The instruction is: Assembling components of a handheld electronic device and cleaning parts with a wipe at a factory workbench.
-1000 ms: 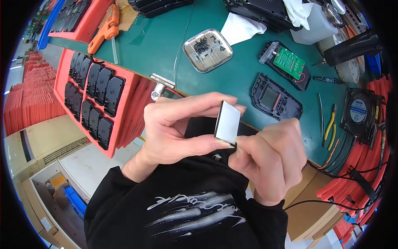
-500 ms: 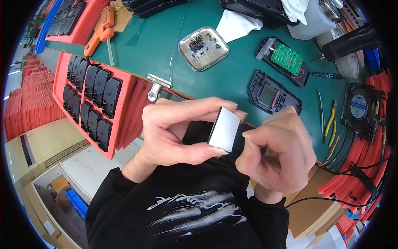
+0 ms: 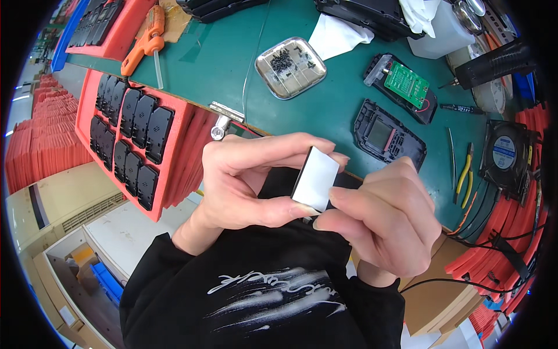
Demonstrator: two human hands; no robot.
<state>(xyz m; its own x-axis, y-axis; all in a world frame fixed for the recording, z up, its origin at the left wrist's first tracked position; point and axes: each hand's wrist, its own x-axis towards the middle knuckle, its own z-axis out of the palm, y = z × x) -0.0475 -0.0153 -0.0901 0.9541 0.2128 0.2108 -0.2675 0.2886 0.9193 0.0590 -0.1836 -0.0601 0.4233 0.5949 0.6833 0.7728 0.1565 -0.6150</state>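
My left hand (image 3: 250, 183) holds a small flat rectangular piece (image 3: 315, 179) by its ends, fingers on the upper edge and thumb on the lower. The piece has a white face and a thin black edge. At its lower right corner, my right hand (image 3: 386, 218) pinches with thumb and forefinger; whether a thin layer lies between those fingertips is hidden. Beyond my hands on the green bench lie a black device shell (image 3: 388, 135) with a window and an open black casing with a green circuit board (image 3: 407, 85).
A metal tray (image 3: 290, 68) holds small dark screws. To the left are an orange glue gun (image 3: 148, 43) and a red foam tray (image 3: 131, 157) of black casings. On the right lie yellow-handled pliers (image 3: 464, 177), a black fan (image 3: 504, 152) and a black electric screwdriver (image 3: 491, 65).
My right hand has moved left and its fingertips now meet the lower right corner of the white-faced piece. My left hand keeps its hold.
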